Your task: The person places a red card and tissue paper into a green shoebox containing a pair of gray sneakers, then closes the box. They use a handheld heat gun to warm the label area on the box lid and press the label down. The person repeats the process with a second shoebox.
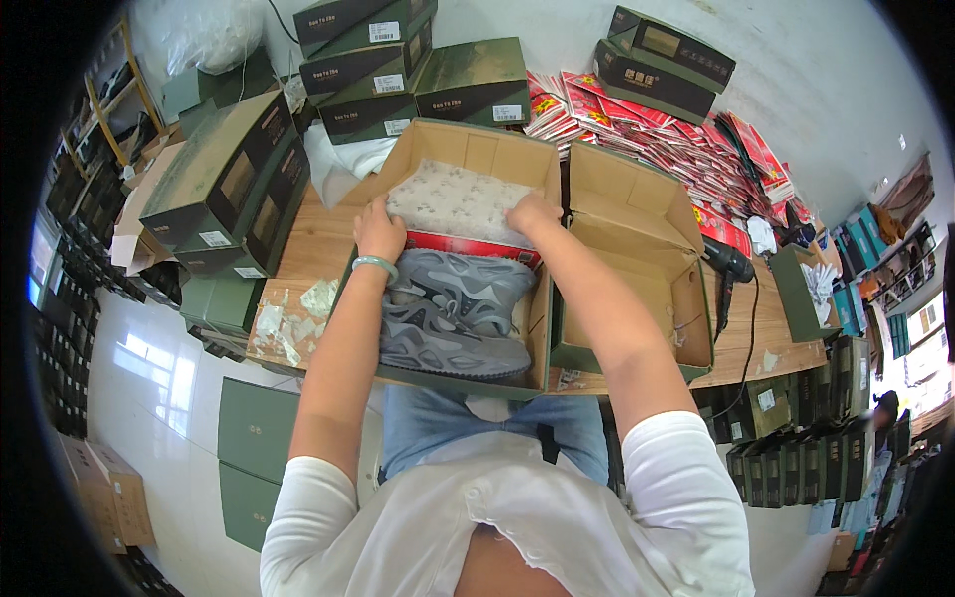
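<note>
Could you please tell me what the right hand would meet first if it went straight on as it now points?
The right hand would likely meet the pale patterned sheet first, though depth and exact contact are hard to judge.

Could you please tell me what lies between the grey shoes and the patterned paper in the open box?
In the head view, a red strip shows between the grey shoes and the patterned paper.

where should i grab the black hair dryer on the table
Probably by its handle, right hand coming from the near table edge: the handle points roughly that way, while the right-hand open box stands close on its left.
</note>
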A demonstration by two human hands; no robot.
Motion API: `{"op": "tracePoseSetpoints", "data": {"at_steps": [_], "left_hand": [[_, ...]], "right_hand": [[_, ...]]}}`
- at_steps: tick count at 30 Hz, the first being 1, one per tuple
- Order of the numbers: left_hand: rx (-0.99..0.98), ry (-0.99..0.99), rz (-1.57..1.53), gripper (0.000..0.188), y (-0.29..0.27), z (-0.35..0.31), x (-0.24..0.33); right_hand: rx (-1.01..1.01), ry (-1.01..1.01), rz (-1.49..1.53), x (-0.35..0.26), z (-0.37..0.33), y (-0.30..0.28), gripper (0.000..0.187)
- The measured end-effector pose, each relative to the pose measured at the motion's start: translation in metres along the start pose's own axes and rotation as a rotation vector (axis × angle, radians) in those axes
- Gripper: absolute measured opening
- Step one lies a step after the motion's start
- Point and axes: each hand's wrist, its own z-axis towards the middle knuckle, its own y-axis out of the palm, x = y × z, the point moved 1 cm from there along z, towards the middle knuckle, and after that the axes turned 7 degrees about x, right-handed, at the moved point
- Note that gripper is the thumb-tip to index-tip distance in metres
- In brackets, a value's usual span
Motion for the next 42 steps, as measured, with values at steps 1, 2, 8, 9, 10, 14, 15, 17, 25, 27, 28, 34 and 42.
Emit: {"op": "tracePoseSetpoints", "data": {"at_steps": [1, 2, 8, 9, 10, 14, 15, 17, 25, 27, 28, 34, 42], "left_hand": [[0.018, -0.003, 0.018, 0.047, -0.001, 0.002, -0.001], [0.008, -0.03, -0.011, 0.048, -0.002, 0.003, -0.001], [-0.091, -0.075, -0.098, 0.052, 0.0, 0.011, -0.016], [-0.105, -0.066, -0.094, 0.051, -0.001, 0.01, -0.019], [-0.123, -0.052, -0.093, 0.05, -0.002, 0.008, -0.019], [-0.457, -0.171, -0.394, 0.044, -0.01, 0.019, -0.024], [-0.561, -0.194, -0.368, 0.042, -0.012, 0.024, -0.025], [-0.618, -0.209, -0.366, 0.035, -0.031, 0.019, -0.012], [-0.629, 0.196, -0.389, 0.022, -0.151, -0.023, -0.043], [-0.566, 0.316, -0.103, 0.018, -0.172, -0.039, -0.048], [-0.544, 0.345, -0.061, 0.016, -0.175, -0.044, -0.053], [-0.32, 0.427, -0.097, 0.03, -0.185, -0.063, -0.046], [-0.438, 0.054, -0.06, 0.055, -0.088, -0.016, -0.033]], "right_hand": [[-0.034, -0.005, 0.068, 0.0, 0.004, 0.003, 0.076], [-0.086, -0.029, 0.201, 0.009, 0.008, 0.001, 0.075], [-0.367, -0.103, 1.388, 0.01, -0.019, -0.031, 0.082], [-0.341, -0.169, 1.466, 0.009, -0.042, -0.047, 0.089], [-0.306, -0.233, 1.544, 0.012, -0.064, -0.063, 0.097], [-0.351, -0.373, 1.443, 0.036, -0.124, -0.095, 0.116], [-0.324, -0.458, 1.421, 0.043, -0.137, -0.099, 0.117], [-0.205, -0.609, 1.358, 0.054, -0.159, -0.102, 0.113], [-0.089, -0.948, 0.957, 0.108, -0.222, -0.09, 0.097], [-0.123, -0.842, 0.96, 0.116, -0.237, -0.084, 0.092], [-0.134, -0.791, 0.958, 0.12, -0.243, -0.083, 0.089], [-0.179, -0.892, 0.64, 0.129, -0.261, -0.088, 0.039], [-0.055, -0.757, 0.882, 0.132, -0.261, -0.088, 0.013]]}}
